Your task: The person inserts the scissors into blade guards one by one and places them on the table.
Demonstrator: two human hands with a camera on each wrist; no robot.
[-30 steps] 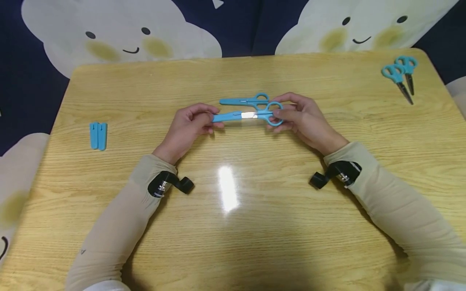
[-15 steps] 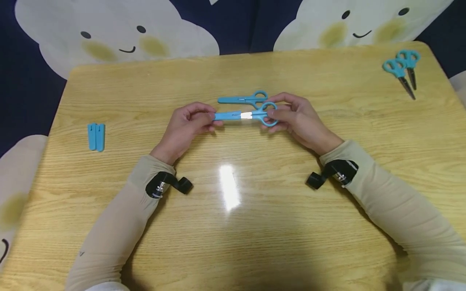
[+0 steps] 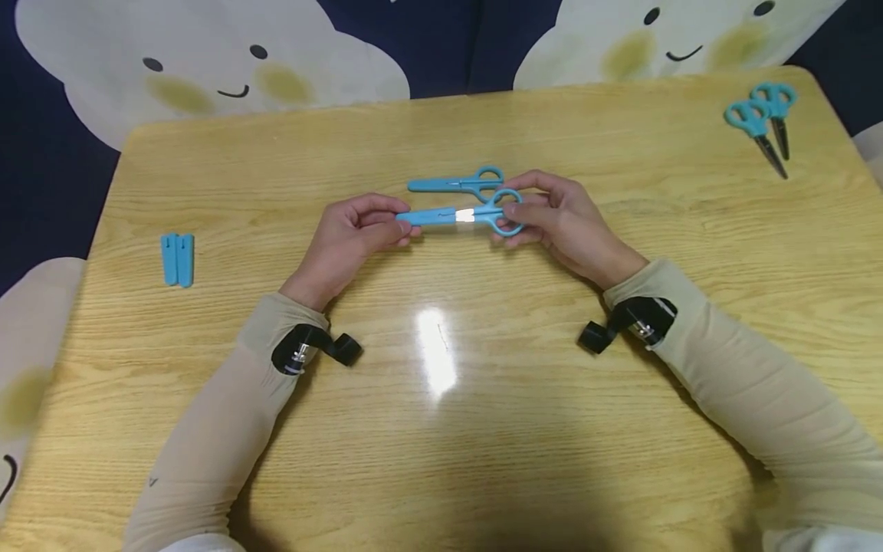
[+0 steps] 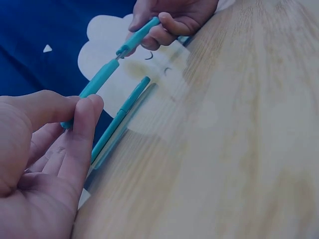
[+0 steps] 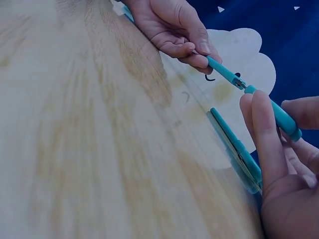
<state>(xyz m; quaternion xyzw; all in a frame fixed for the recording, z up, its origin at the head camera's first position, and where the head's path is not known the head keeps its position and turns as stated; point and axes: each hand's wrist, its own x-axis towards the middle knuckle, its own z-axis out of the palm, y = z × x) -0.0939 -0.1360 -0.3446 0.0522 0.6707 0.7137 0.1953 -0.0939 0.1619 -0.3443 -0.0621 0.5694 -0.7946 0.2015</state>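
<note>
Above the middle of the table, my left hand (image 3: 352,238) pinches the far end of a blue blade cover (image 3: 431,217). My right hand (image 3: 566,218) holds a pair of blue-handled scissors (image 3: 507,201) by the finger loops. The blades sit partly inside the cover, and a short bright strip of metal shows between cover and handle. In the right wrist view, the left hand (image 5: 174,30) grips the cover (image 5: 224,71) between thumb and fingers. Just behind, a second pair of covered scissors (image 3: 441,185) lies on the table, its handle close to the right fingers.
Two blue blade covers (image 3: 177,261) lie side by side on the left of the wooden table (image 3: 483,429). Two uncovered scissors (image 3: 759,123) rest at the back right corner, handles overlapping. A cloud-patterned cloth (image 3: 441,46) hangs behind the back edge.
The scissors have slid further into the cover, so less metal shows than a second ago. My right hand has come slightly closer to my left.
</note>
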